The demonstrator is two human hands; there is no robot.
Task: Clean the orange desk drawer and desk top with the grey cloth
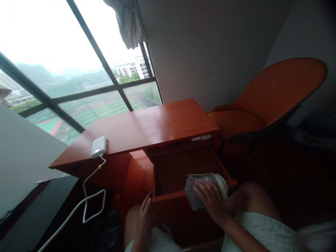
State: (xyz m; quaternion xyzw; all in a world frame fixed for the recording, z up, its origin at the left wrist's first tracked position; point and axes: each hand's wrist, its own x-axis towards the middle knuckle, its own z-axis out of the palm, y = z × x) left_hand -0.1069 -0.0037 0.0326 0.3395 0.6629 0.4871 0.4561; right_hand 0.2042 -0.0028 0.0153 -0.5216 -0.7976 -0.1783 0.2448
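A pulled-out wooden drawer (168,198) of the reddish-brown desk (157,122) stands between my knees. My left hand (144,218) is at the left corner of its front panel, fingertips against the edge; the thumb side is partly hidden. Over the right part of the front panel's top edge lies a folded grey cloth (193,192) with a pale border and a whitish pattern. My right hand (211,203) rests on this cloth, fingers laid along it and pressing it to the drawer. The visible inside of the drawer is dark.
A white power adapter or power bank (99,146) sits at the desk's near left edge, its white cable (84,196) hanging down. An orange chair (275,94) stands right of the desk. Behind is a window (86,70). A dark plastic bag (106,231) lies low at left.
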